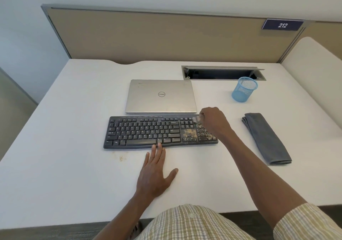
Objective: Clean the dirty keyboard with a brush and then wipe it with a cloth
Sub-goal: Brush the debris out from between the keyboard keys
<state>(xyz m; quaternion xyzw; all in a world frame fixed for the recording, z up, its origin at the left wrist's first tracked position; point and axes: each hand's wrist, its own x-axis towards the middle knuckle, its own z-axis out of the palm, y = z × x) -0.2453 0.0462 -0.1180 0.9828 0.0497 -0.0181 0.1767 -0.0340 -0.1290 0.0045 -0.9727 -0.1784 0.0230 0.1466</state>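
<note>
Head view is showing a person working at a white tabletop (74, 175), with the black keyboard (144, 132) lying just in front of a closed silver laptop (160, 96). The right hand (212, 121) is curling around a small pale brush (196, 118), whose tip is sitting over the top row of the number pad — the handle is mostly hidden inside the fist. The left hand (157, 173) is lying flat with its fingers straight, holding nothing, its fingertips (157, 147) pressing against the front edge of the keyboard near the space bar, seemingly bracing it.

The brushing stage is looking well under way but not finished. The letter keys are appearing largely clean, while a tan patch of crumbs (189, 132) is sitting around the arrow-key block and more specks are scattering across the number pad. A few stray crumbs are also lying on the tabletop in front of the keyboard's left half.

The wiping stage is looking untouched — the grey cloth (266, 137) is lying folded, well apart to the right, with a blue mesh cup (244, 89) standing beyond it. Remaining, as judged here: sweeping the right end clear, then taking up the cloth.
</note>
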